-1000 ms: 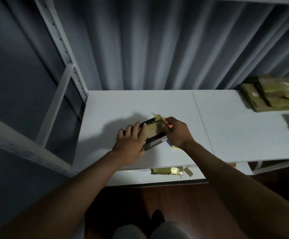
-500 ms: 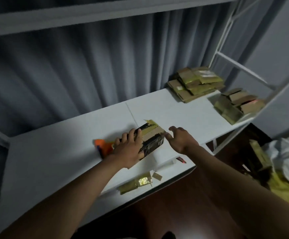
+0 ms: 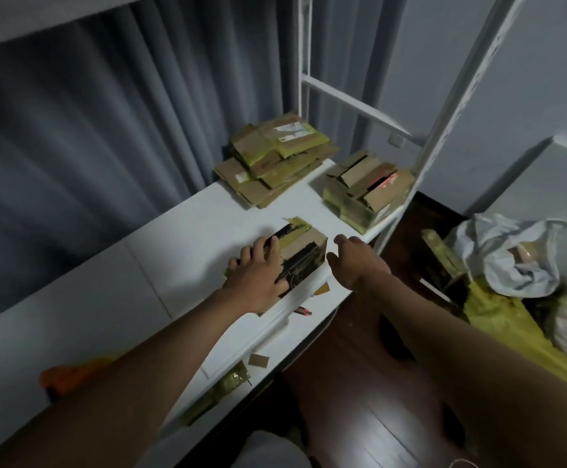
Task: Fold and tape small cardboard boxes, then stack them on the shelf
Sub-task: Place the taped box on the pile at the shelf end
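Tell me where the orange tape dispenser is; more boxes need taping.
In the head view, the orange tape dispenser lies on the white shelf at lower left, beside the left forearm.

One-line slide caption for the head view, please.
Left hand holds a taped cardboard box on the white shelf; right hand open beside it, flattened boxes stacked behind.
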